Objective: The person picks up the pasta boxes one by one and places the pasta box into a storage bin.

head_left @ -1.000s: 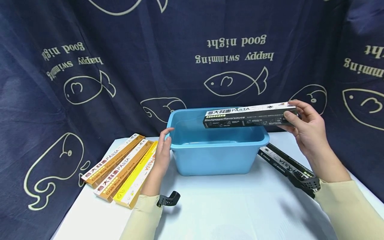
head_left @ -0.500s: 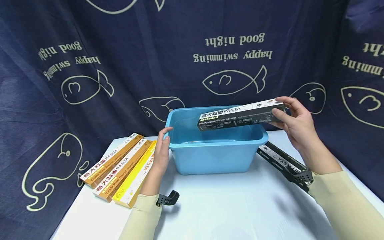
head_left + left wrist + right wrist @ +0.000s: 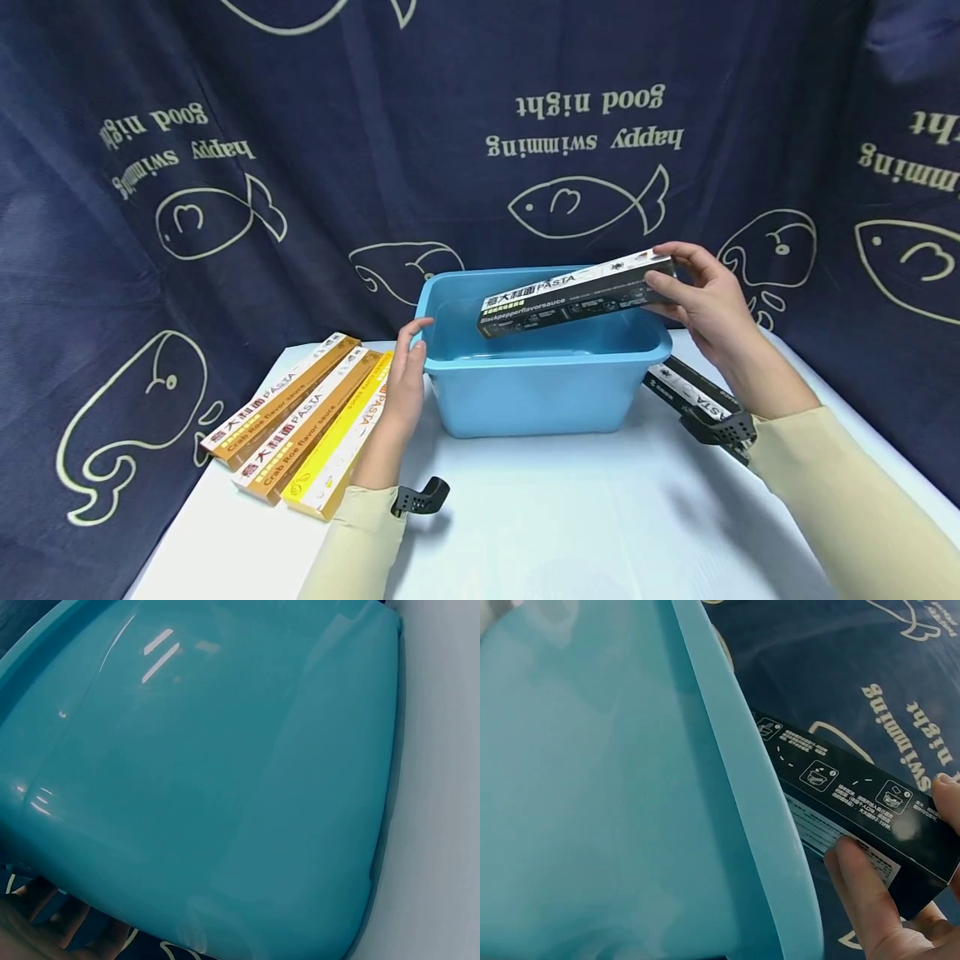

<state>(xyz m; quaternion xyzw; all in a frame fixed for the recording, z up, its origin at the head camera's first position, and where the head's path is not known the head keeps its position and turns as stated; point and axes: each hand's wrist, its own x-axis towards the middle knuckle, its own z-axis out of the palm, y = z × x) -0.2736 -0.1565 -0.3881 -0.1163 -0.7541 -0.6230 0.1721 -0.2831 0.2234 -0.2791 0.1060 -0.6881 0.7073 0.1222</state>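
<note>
My right hand grips the right end of a black-and-white pasta box labelled black pepper flavor sauce. The box slants over the blue tub, its left end lower and within the opening. In the right wrist view, fingers and thumb hold the black box beyond the tub's rim. My left hand grips the tub's left rim. The left wrist view is mostly filled by the tub's outer wall, with part of my left hand at the lower left.
Left of the tub lie two orange-brown crab roe pasta boxes and a yellow pasta box. Another black pasta box lies at the right, partly hidden by my right wrist strap. A dark blue fish-print curtain hangs behind the white table.
My right hand has moved left with the black pasta box, whose left end has dipped lower into the tub's opening. My left hand has stayed on the rim.
</note>
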